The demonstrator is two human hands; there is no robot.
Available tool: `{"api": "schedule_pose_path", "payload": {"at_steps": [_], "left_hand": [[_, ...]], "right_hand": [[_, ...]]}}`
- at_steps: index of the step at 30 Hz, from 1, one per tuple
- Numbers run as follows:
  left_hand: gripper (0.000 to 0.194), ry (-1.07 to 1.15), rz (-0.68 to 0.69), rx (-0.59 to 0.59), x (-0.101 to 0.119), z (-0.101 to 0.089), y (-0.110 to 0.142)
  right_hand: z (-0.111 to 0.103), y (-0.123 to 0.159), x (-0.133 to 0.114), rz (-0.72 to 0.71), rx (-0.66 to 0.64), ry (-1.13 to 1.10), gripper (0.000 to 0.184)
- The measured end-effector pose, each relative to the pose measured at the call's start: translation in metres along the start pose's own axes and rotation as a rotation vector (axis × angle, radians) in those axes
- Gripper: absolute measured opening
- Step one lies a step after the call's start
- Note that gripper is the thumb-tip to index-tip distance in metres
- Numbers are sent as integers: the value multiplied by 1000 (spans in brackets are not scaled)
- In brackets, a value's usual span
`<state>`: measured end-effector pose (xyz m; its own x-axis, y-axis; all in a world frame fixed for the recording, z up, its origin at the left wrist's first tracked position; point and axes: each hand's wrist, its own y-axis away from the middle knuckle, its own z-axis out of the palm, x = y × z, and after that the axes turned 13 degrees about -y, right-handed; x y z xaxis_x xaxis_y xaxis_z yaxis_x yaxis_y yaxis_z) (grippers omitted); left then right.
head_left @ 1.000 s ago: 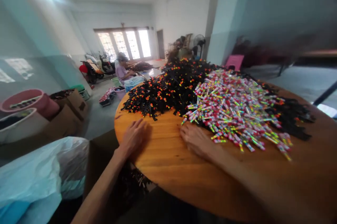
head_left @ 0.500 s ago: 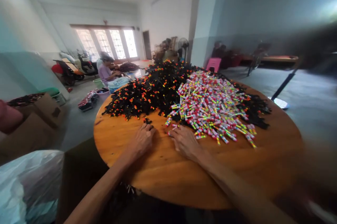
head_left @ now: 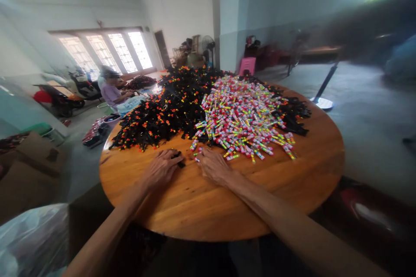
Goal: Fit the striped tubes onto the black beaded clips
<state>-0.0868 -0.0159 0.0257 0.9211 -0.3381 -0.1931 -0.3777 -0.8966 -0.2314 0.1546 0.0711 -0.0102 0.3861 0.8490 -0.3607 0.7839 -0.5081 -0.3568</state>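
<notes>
Tabletop point(head_left: 208, 212) free nearside, black heap point(head_left: 182, 99), tubes point(head_left: 240, 116) blocking beyond

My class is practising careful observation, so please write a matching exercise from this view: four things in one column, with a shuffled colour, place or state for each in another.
Column one
1. Left hand
2. Right hand
3. Heap of black pieces
4. Stool

Column two
A. Pink, standing beyond the round wooden table
B. Has a small black piece at its thumb
C. Dotted with orange and yellow
D. At the near edge of the pile of colourful sticks

Right pairs: 1-B, 2-D, 3-C, 4-A
</notes>
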Motion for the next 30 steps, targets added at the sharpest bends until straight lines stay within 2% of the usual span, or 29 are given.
{"api": "schedule_pose_path", "payload": {"at_steps": [6,12,16,19,24,30], "left_hand": [[34,-95,-42,-25,20,-4,2],[26,-183,1,-24,24,-5,0],[22,-84,-6,-21,27,-1,-3],[21,-15,-74,-15,33,10,-3],[23,42,-145,70,53,22,-3],[21,95,-149,126,66,5,1]], "right_hand": [[5,5,2,40,75,-123,21],[-3,0,4,82,120,-320,17],[-7,-1,5,87,148,-384,16],[-9,0,1,84,140,-390,13],[-10,0,0,78,112,-426,14],[-10,0,1,91,104,-387,14]]}}
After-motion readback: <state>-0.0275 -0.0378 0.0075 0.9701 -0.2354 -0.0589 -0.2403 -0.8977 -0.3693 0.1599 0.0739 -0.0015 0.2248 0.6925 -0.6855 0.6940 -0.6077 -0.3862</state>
